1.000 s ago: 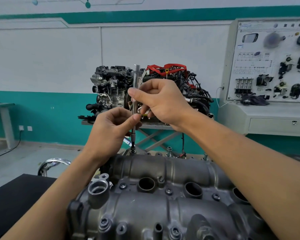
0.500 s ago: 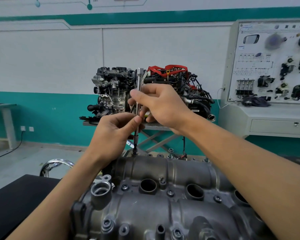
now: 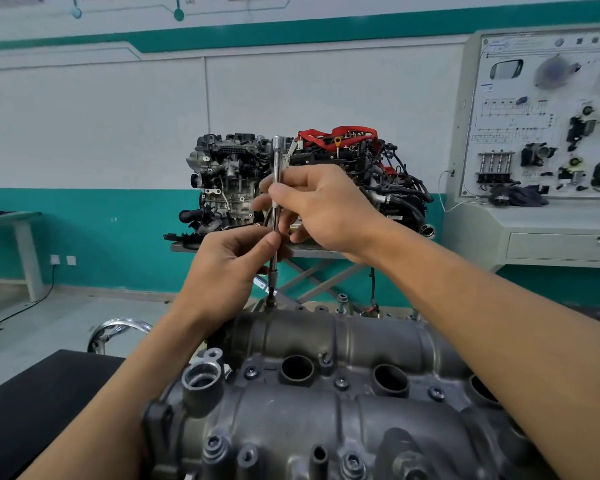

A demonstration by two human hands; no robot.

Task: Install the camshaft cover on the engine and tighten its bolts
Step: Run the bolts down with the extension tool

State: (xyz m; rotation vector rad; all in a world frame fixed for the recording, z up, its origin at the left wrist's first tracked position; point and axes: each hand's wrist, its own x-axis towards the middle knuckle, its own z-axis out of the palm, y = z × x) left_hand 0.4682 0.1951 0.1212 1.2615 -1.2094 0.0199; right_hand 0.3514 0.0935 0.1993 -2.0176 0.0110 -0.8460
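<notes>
The grey cast camshaft cover [image 3: 343,403] fills the lower middle of the view, with round plug holes and several bolts along its top. A long chrome extension bar [image 3: 276,157] stands upright, its tip seated on a bolt [image 3: 270,300] at the cover's far edge. My left hand [image 3: 229,268] pinches the bar low down between thumb and fingers. My right hand [image 3: 321,206] grips the bar higher up, fingers curled round it. Another bolt [image 3: 342,299] stands raised further right on the far edge.
A display engine with red parts [image 3: 309,178] sits on a stand behind the bar. A training panel cabinet [image 3: 541,140] stands at the right. A black mat [image 3: 42,403] lies at lower left, beside a chrome ring [image 3: 118,329]. A white table [image 3: 18,230] is at far left.
Both hands have stayed on the bar with its tip on the same bolt; their fingers have shifted slightly on the bar. The view has tilted a little.
</notes>
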